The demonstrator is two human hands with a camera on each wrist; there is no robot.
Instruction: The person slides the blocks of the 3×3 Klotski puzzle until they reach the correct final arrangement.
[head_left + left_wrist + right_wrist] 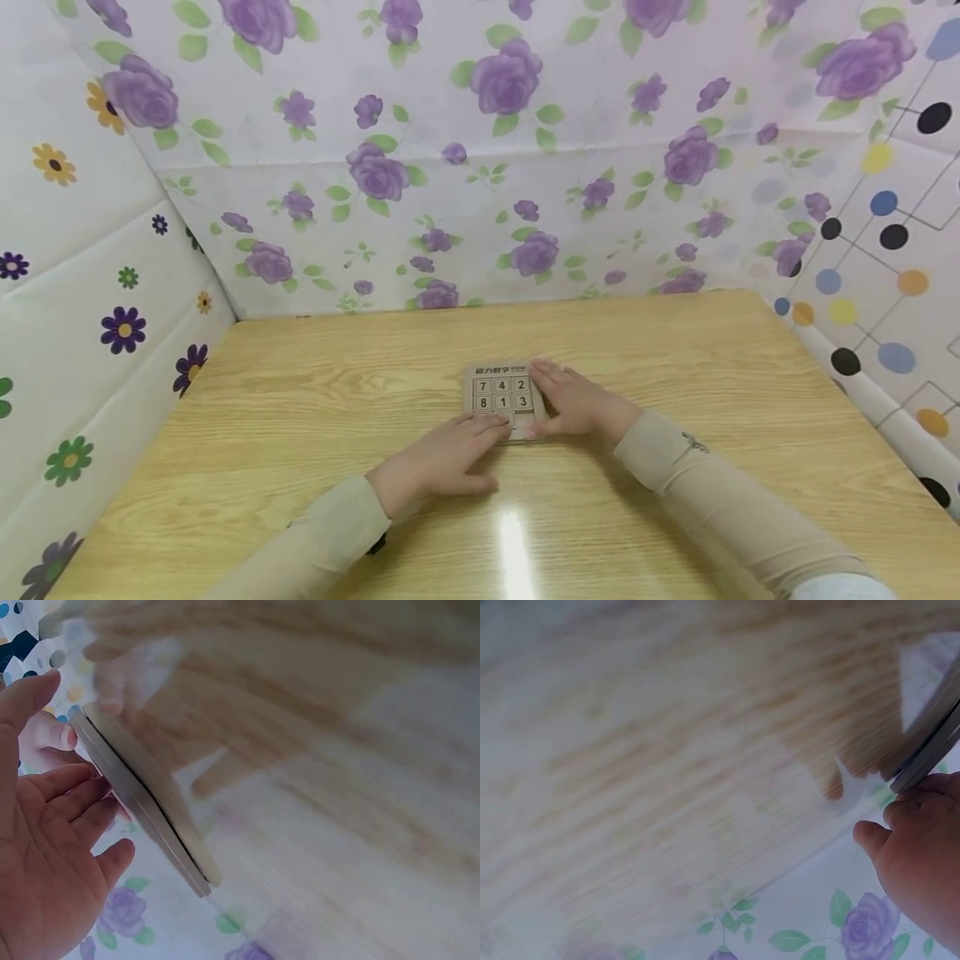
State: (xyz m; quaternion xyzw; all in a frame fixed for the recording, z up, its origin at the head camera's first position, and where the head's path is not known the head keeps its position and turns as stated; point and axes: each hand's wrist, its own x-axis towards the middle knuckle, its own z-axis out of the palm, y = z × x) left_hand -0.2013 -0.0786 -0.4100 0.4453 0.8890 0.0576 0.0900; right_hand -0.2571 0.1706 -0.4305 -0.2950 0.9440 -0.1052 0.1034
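A flat square number slide puzzle (468, 392) lies on the table, also seen edge-on in the left wrist view as a thin board (142, 799). Its upper rows read 7, 4, 2 and 8, 1, 3; the left fingers mostly cover the bottom row, and a gap shows at its right. My left hand (453, 457) reaches in from the front left, its fairly straight fingertips touching the bottom tiles, thumb apart. With my right hand (577, 404) I hold the board's right side, fingers near the upper corner, thumb at the lower one. Its fingertips are partly hidden in the right wrist view.
The light wooden table (360, 358) extends around the puzzle on all sides. A purple-flowered cloth (450, 192) hangs at the back edge. Patterned sheets stand at the left (82, 275) and right (862, 275).
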